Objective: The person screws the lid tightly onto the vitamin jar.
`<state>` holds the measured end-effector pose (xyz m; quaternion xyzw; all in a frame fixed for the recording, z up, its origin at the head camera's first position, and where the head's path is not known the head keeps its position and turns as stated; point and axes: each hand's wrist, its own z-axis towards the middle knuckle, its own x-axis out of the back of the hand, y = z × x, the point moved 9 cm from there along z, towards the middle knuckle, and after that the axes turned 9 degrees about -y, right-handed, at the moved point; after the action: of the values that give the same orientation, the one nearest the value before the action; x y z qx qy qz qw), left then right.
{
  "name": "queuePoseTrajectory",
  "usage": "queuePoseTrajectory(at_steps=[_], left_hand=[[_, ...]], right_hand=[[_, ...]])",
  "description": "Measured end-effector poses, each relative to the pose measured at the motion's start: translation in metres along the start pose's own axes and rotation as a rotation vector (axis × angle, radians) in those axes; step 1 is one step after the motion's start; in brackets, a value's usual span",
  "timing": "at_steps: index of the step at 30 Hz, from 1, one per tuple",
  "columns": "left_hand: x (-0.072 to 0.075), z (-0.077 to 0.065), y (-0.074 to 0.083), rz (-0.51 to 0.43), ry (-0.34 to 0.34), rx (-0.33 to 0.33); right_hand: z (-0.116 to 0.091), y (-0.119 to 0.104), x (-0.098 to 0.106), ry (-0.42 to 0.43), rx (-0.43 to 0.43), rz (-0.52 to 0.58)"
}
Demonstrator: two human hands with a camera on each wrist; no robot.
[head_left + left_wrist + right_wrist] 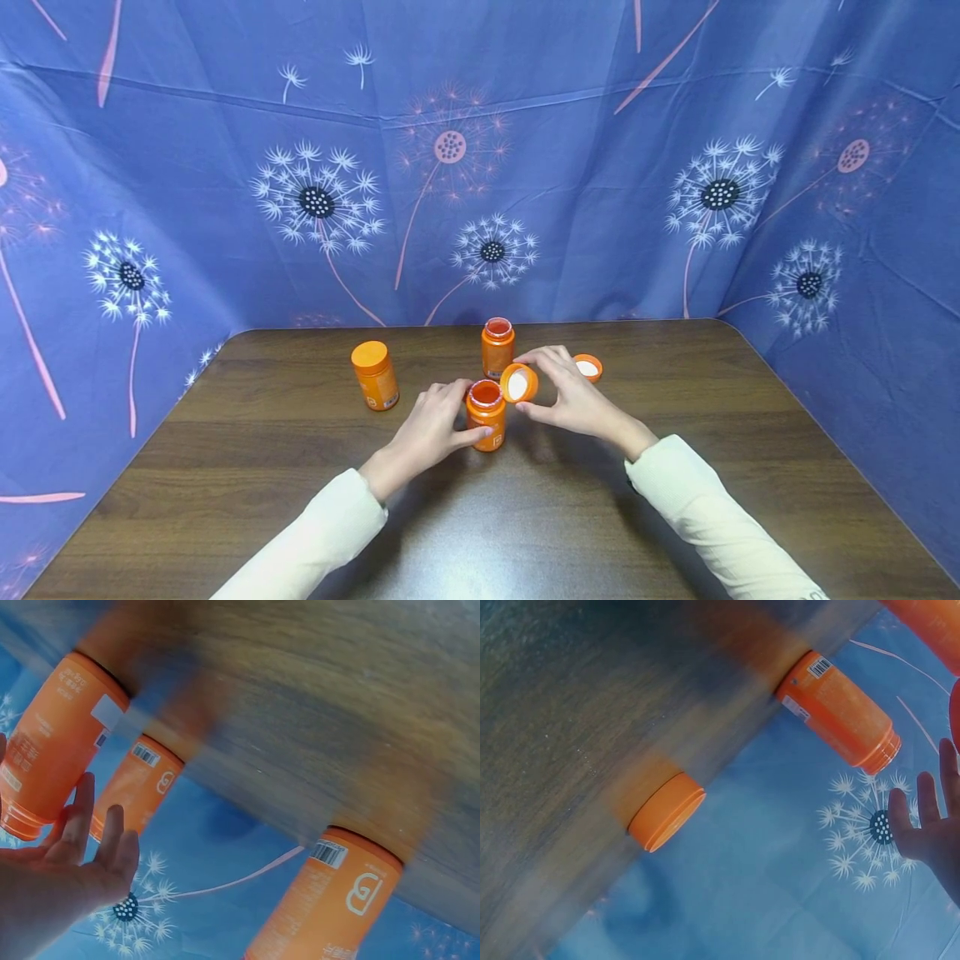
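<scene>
Near the middle of the table, my left hand (pixel 423 433) grips an orange jar (pixel 480 414), thumb at the near side and fingers around the far side. The jar stands upright with its mouth uncovered, red inside. Just right of its rim, my right hand (pixel 576 402) pinches an orange screw cap (pixel 520 384) between thumb and fingers, tilted so the white inner face shows. In the left wrist view the held jar (pixel 60 742) appears upside down beside the left fingers (pixel 79 817). The right wrist view catches the right hand (pixel 937 832) at its edge.
Behind the held jar stands a second uncapped orange jar (pixel 498 354). Another orange cap (pixel 588 367) lies with its white inside facing up, beyond the right hand. To the left stands a capped orange jar (pixel 377 379). A blue dandelion-print cloth (pixel 585 208) hangs along the wooden table's (pixel 247 467) back and sides.
</scene>
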<state>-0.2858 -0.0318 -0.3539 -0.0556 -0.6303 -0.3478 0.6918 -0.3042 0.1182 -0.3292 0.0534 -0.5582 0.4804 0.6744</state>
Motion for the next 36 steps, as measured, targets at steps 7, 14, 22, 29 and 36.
queuePoseTrajectory(at_steps=[7, 14, 22, 29, 36], left_hand=[[-0.003, 0.000, -0.005, -0.029, -0.055, 0.009], [-0.003, 0.000, -0.005, -0.009, -0.055, 0.002], [-0.005, 0.000, -0.006, -0.001, -0.044, -0.003], [-0.004, 0.000, -0.006, -0.003, -0.029, -0.014], [-0.004, 0.001, -0.006, -0.006, -0.034, -0.015]], right_hand=[[0.000, 0.003, -0.002, -0.026, -0.063, 0.033], [0.001, 0.001, -0.003, -0.016, -0.056, 0.055], [0.002, -0.002, -0.002, 0.004, -0.060, 0.067], [0.005, -0.005, -0.002, 0.023, -0.049, 0.059], [0.008, -0.008, -0.003, 0.031, -0.022, 0.078]])
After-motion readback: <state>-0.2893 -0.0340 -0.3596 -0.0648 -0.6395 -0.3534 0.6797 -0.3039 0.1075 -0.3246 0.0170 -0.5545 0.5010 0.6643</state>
